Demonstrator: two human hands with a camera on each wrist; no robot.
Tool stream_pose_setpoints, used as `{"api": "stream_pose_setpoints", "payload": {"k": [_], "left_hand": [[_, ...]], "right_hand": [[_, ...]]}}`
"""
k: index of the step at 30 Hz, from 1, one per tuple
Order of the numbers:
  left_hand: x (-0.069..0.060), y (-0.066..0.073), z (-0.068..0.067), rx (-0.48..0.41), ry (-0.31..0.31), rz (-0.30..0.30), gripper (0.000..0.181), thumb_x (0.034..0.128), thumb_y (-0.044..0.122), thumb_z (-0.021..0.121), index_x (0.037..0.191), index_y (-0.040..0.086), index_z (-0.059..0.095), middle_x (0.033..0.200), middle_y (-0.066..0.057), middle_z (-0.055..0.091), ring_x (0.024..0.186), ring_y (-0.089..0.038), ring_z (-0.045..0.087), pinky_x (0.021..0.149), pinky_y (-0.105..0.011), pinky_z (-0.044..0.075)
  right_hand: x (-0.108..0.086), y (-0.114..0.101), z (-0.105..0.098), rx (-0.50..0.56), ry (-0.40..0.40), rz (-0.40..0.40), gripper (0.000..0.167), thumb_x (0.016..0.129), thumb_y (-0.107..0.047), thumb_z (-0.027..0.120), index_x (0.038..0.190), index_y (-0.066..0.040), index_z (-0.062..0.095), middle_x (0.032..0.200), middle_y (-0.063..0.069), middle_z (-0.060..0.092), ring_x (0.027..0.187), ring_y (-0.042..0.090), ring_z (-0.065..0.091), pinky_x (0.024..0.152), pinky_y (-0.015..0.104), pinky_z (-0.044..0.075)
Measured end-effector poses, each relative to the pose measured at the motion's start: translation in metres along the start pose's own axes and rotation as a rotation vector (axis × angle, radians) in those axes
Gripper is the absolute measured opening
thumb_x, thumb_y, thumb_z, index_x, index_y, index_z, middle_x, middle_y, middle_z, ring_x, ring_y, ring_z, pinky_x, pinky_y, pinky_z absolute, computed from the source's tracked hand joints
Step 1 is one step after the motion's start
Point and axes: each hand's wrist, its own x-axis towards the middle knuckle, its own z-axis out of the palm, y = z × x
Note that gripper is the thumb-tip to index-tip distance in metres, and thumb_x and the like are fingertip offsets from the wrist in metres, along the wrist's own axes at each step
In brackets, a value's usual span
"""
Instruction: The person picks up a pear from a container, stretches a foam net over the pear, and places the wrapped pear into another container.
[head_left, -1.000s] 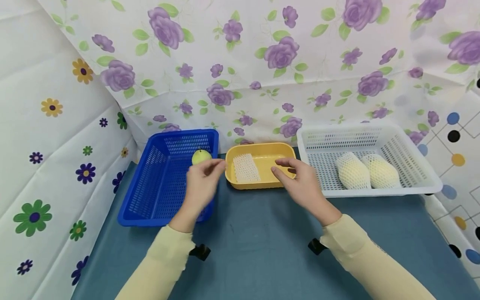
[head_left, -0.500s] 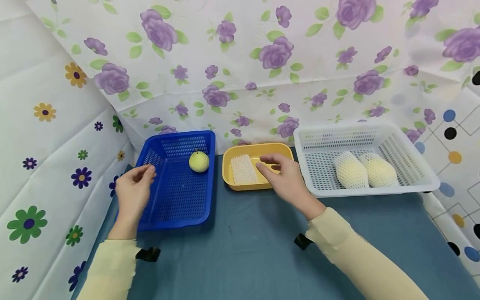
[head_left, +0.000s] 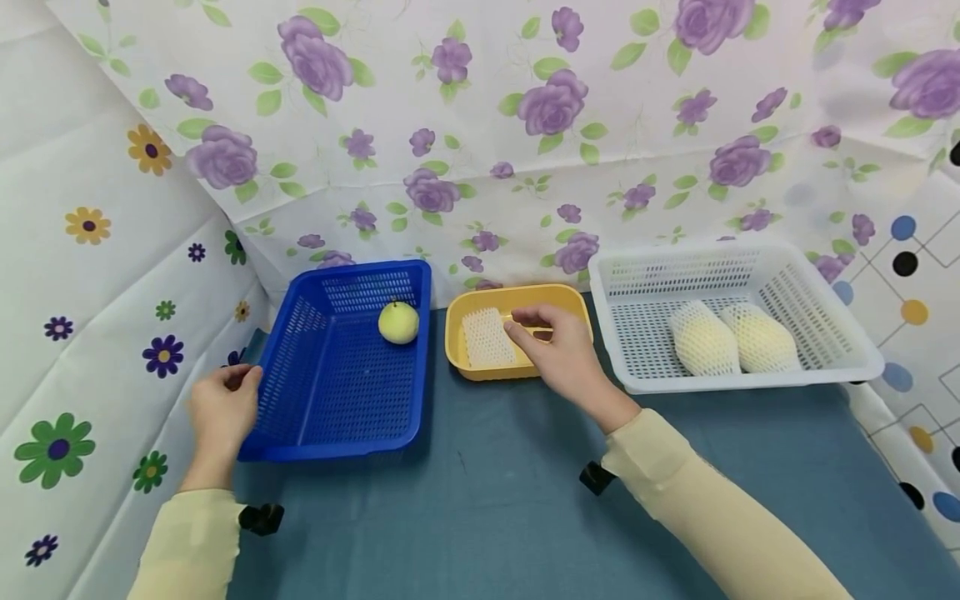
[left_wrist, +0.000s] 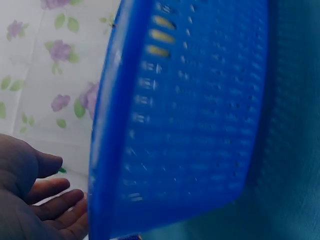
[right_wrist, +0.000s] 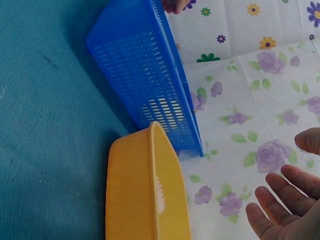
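At the left rim of the blue basket [head_left: 341,379] is my left hand [head_left: 223,412], its fingers loosely bent and holding nothing; in the left wrist view the hand [left_wrist: 37,200] lies beside the basket wall [left_wrist: 190,115], and contact is unclear. A yellow-green pear [head_left: 398,323] sits in the basket's back right part. My right hand [head_left: 562,358] hovers over the yellow tray [head_left: 456,367], thumb and fingers apart and holding nothing. Left in that tray lies a flat white foam net [head_left: 489,337]. The right wrist view shows the right hand [right_wrist: 287,202] with spread fingers.
The white basket [head_left: 750,383] on the right holds two fruits in foam nets, one [head_left: 705,340] beside the other [head_left: 761,340]. Patterned cloth [head_left: 465,167] stands behind the containers and at both sides. Blue-green cloth [head_left: 450,500] covers the table in front.
My left hand has moved left, from near the pear across the blue basket to its left rim. My right hand has shifted slightly left over the yellow tray.
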Motion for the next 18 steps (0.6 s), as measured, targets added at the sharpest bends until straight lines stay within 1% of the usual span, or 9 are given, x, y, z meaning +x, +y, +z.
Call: {"api": "stream_pose_setpoints", "payload": {"k": [1,4,8,12,14,17,18], "left_hand": [[0.001,-0.003,0.000,0.010,-0.004,-0.001,0.045,0.0951,0.039,0.047,0.117,0.004,0.065,0.107,-0.018,0.066,0.086,-0.021,0.059,0.059,-0.019,0.044],[0.004,-0.010,-0.001,0.025,-0.040,-0.034,0.045,0.0957,0.038,0.047,0.118,0.002,0.064,0.109,-0.020,0.066,0.088,-0.024,0.059,0.060,-0.022,0.045],[0.007,-0.016,-0.002,-0.009,-0.101,-0.119,0.047,0.0958,0.038,0.046,0.122,0.003,0.061,0.119,-0.019,0.062,0.097,-0.025,0.057,0.068,-0.027,0.046],[0.010,-0.020,-0.003,-0.054,-0.145,-0.181,0.049,0.0943,0.039,0.049,0.124,0.002,0.060,0.125,-0.020,0.058,0.103,-0.027,0.055,0.077,-0.035,0.048],[0.012,-0.022,-0.005,-0.079,-0.184,-0.210,0.052,0.0938,0.041,0.050,0.126,0.001,0.058,0.129,-0.021,0.055,0.108,-0.029,0.053,0.084,-0.041,0.048],[0.015,-0.025,-0.008,-0.119,-0.266,-0.262,0.061,0.0923,0.047,0.050,0.132,0.000,0.051,0.138,-0.023,0.046,0.115,-0.032,0.049,0.094,-0.050,0.045],[0.017,-0.026,-0.010,-0.137,-0.295,-0.284,0.064,0.0917,0.049,0.050,0.134,0.000,0.049,0.141,-0.023,0.043,0.116,-0.032,0.047,0.096,-0.052,0.043]], "right_hand": [[0.001,0.000,0.001,-0.001,0.000,0.003,0.037,0.086,-0.048,0.061,0.108,-0.019,0.066,0.106,-0.005,0.066,0.101,0.010,0.061,0.086,0.036,0.055],[0.004,-0.001,0.004,-0.010,-0.003,0.015,0.037,0.086,-0.051,0.060,0.107,-0.020,0.066,0.104,-0.008,0.066,0.099,0.006,0.061,0.085,0.031,0.055],[0.008,-0.003,0.006,-0.017,-0.015,0.033,0.038,0.086,-0.050,0.060,0.108,-0.020,0.066,0.104,-0.007,0.066,0.099,0.006,0.061,0.085,0.030,0.055],[0.012,-0.005,0.008,-0.026,-0.029,0.048,0.038,0.087,-0.049,0.060,0.109,-0.019,0.066,0.105,-0.006,0.066,0.100,0.009,0.061,0.086,0.030,0.055],[0.014,-0.006,0.009,-0.030,-0.040,0.046,0.038,0.087,-0.049,0.061,0.110,-0.019,0.065,0.105,-0.005,0.066,0.099,0.010,0.061,0.085,0.031,0.055],[0.019,-0.006,0.012,-0.056,-0.050,0.045,0.035,0.087,-0.047,0.061,0.108,-0.020,0.066,0.103,-0.007,0.066,0.098,0.008,0.061,0.085,0.029,0.055],[0.021,-0.006,0.013,-0.066,-0.054,0.045,0.034,0.087,-0.046,0.061,0.108,-0.020,0.066,0.103,-0.008,0.066,0.098,0.007,0.061,0.085,0.028,0.055]]}}
